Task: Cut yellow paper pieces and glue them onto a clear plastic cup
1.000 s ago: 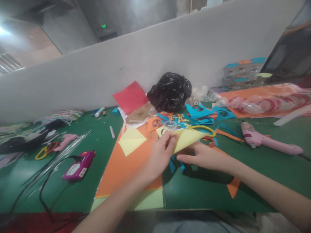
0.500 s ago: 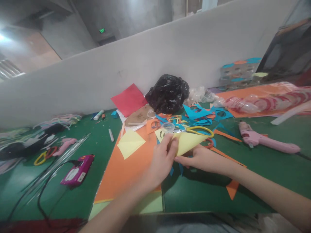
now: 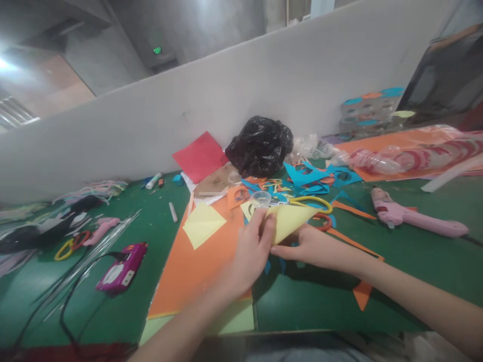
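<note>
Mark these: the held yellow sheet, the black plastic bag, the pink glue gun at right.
yellow sheet (image 3: 290,221), head view, middle of its visible face
black plastic bag (image 3: 260,147), head view, crumpled front
pink glue gun (image 3: 418,221), head view, middle of its pink body

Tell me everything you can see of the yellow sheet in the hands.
The yellow sheet is pale, plain and looks like paper. It appears bent or folded, tilted, with one pointed corner towards the right. The left hand pinches its left side between thumb and fingers; the right hand is at its lower edge, its fingers partly hidden, so its grip is unclear. It is held over the green table, in front of a yellow loop handle.
</note>
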`<state>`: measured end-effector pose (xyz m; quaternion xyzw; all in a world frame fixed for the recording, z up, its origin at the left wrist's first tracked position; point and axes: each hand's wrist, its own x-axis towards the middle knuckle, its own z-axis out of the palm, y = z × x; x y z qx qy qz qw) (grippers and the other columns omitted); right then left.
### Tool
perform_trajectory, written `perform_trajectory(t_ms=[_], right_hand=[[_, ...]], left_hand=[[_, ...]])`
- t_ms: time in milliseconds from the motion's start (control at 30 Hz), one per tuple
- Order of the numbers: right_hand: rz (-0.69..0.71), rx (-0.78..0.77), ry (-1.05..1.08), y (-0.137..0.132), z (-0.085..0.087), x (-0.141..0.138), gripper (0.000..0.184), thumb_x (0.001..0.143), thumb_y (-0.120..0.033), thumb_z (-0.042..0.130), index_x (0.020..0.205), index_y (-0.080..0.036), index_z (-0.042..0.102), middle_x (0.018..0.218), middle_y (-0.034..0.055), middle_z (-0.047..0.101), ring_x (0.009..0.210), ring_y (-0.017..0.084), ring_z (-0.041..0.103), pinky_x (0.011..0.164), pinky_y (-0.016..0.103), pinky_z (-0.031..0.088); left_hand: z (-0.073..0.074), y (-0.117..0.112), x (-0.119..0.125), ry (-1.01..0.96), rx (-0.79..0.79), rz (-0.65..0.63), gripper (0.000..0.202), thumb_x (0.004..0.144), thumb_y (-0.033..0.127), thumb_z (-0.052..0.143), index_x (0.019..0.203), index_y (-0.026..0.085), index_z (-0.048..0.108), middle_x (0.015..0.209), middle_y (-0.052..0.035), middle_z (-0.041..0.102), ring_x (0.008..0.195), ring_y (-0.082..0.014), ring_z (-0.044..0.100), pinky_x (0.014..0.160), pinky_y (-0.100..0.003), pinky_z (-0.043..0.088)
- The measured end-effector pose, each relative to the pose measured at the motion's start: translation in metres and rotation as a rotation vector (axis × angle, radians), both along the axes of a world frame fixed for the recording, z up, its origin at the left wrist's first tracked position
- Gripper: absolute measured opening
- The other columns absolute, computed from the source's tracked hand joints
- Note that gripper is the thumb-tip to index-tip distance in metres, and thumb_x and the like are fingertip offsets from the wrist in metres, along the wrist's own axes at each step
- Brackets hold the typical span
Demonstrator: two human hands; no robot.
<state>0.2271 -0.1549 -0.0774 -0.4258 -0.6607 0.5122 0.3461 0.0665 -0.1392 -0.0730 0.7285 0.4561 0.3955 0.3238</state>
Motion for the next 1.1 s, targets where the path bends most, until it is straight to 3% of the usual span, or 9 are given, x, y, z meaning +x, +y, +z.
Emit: perform_trajectory(t_ms=[433,633,767,900,1100], right_hand=[[-0.084,0.065,0.049,0.003,-0.006,-0.001,0.037,0.078,-0.04,0.065,0.109,-0.018,0.07,0.095,0.0058,0.071,0.086,0.023,0.066,0.078,0.031,0.056],[-0.197,0.024,0.147,0.006,-0.001,0.006,0.029,0.074,-0.044,0.072,0.088,-0.019,0.069,0.08,0.0044,0.069,0.082,0.022,0.066,0.077,0.031,0.055],[-0.291,-0.062,0.184,0.008,0.007,0.012,0.038,0.064,-0.052,0.075,0.071,-0.018,0.061,0.056,-0.0013,0.053,0.059,0.015,0.056,0.059,0.027,0.049],[-0.348,-0.125,0.161,0.008,0.014,0.016,0.042,0.057,-0.053,0.077,0.068,-0.017,0.059,0.054,-0.0024,0.05,0.056,0.013,0.051,0.054,0.025,0.045],[-0.296,-0.093,0.176,0.007,0.008,0.016,0.041,0.063,-0.053,0.074,0.071,-0.017,0.058,0.055,-0.0027,0.048,0.056,0.013,0.05,0.053,0.025,0.042]], left_hand=[[-0.002,-0.004,0.001,-0.081,-0.053,-0.002,0.031,0.1,0.05,0.042,0.091,0.022,0.049,0.072,0.0042,0.049,0.063,-0.0097,0.046,0.057,-0.021,0.036],[-0.003,-0.001,0.001,-0.224,-0.196,-0.112,0.028,0.098,0.051,0.047,0.101,0.023,0.049,0.074,0.0055,0.046,0.058,-0.0067,0.042,0.055,-0.02,0.035],[-0.005,0.0,0.002,-0.325,-0.325,-0.195,0.028,0.095,0.051,0.054,0.105,0.025,0.048,0.067,0.0082,0.04,0.052,-0.0054,0.036,0.047,-0.018,0.03],[-0.005,-0.001,0.003,-0.404,-0.374,-0.247,0.03,0.093,0.05,0.057,0.106,0.025,0.046,0.065,0.0098,0.041,0.046,-0.0043,0.035,0.043,-0.017,0.032],[-0.004,-0.003,0.004,-0.411,-0.337,-0.257,0.028,0.094,0.049,0.055,0.104,0.024,0.047,0.065,0.0093,0.043,0.048,-0.0044,0.037,0.044,-0.016,0.033]])
